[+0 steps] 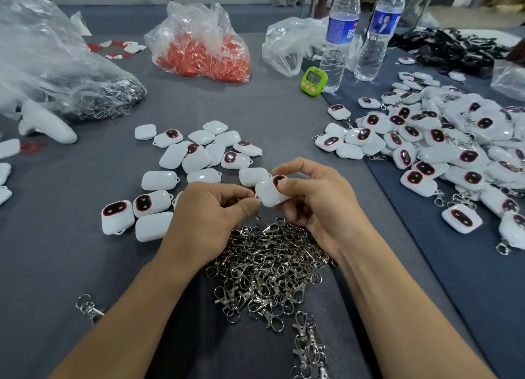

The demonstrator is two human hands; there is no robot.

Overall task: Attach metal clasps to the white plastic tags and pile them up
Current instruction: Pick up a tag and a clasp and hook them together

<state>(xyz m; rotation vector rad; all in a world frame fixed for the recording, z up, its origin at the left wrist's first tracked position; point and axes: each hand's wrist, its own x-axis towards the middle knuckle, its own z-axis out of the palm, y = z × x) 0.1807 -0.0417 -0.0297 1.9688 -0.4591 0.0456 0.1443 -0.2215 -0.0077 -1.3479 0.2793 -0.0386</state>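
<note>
My right hand (315,196) grips a white plastic tag (270,194) with a dark red-rimmed window, held above the table's middle. My left hand (210,216) pinches a metal clasp (258,216) at the tag's small loop; most of the clasp is hidden by my fingers. A heap of loose metal clasps (270,265) lies just below both hands. Several bare white tags (193,162) are scattered to the left and behind. A large pile of tags with clasps attached (443,142) covers the right side.
A bag of red pieces (201,51) and a clear bag of metal parts (56,74) sit at the back left. Two water bottles (338,34) and a green timer (313,81) stand behind. A white controller (42,125) lies left. One stray clasp (88,307) lies near left.
</note>
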